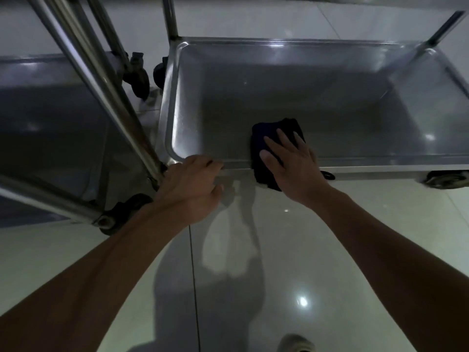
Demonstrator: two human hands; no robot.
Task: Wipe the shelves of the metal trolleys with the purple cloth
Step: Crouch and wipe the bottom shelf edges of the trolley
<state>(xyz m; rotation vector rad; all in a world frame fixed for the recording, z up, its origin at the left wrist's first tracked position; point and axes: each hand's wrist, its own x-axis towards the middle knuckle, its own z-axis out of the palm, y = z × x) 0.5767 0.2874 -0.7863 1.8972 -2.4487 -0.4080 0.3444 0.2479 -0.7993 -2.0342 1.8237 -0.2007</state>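
Right hand point(291, 158) flat, fingers straight, pressing purple cloth point(264, 138) over near rim of trolley's bottom shelf point(279, 97). Left hand point(193, 184) grip curled round shelf's near-left corner. Second trolley point(50, 123) at left.

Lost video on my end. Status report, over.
Right hand flat on purple cloth, draped over bottom shelf's near rim. Left hand grips trolley corner. Nothing obstructing.
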